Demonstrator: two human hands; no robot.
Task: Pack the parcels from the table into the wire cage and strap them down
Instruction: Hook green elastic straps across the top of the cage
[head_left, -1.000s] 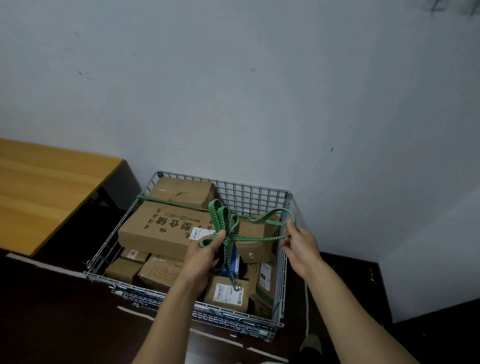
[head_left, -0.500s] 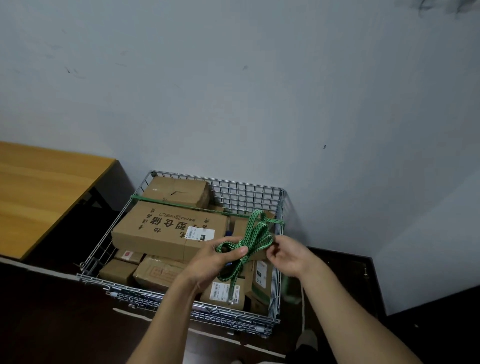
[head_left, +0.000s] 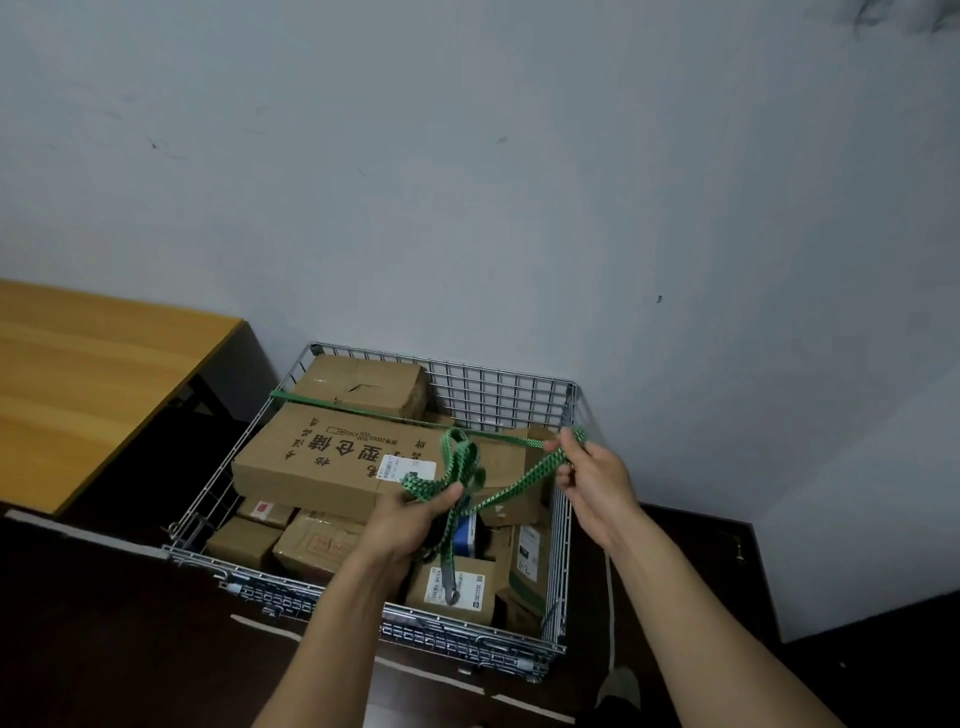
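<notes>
A person is standing over a wire cage (head_left: 498, 397) that is sitting on a dark floor (head_left: 104, 649) against a pale wall (head_left: 467, 182), just to the right of a wooden table (head_left: 93, 374). The parcels (head_left: 311, 540) are lying inside the cage. A long box (head_left: 311, 462) with printed characters is resting on top of smaller ones. Another box (head_left: 363, 382) is sitting behind it by the back mesh, and a small box (head_left: 493, 577) with a white label is lying at the front.

The left hand (head_left: 410, 519) is hovering over the middle of the cage. Its fingers are curling under a bunch of loops of the green strap (head_left: 519, 486) and its thumb is pressing down on top of them. From this bunch one end of the strap is hanging down, and its metal hook (head_left: 451, 595) is dangling in front of the small box's label.

The right hand (head_left: 597, 483) is hovering above the right rim of the cage. It is pinching the strap between thumb and curled fingers, and a short end is sticking up past the knuckles. A length of strap is running at a slant between the two hands. A thinner green run is stretching from the left rim across the tops of the boxes toward the right hand. Whether it is one piece with the bunched loops cannot be told.
</notes>
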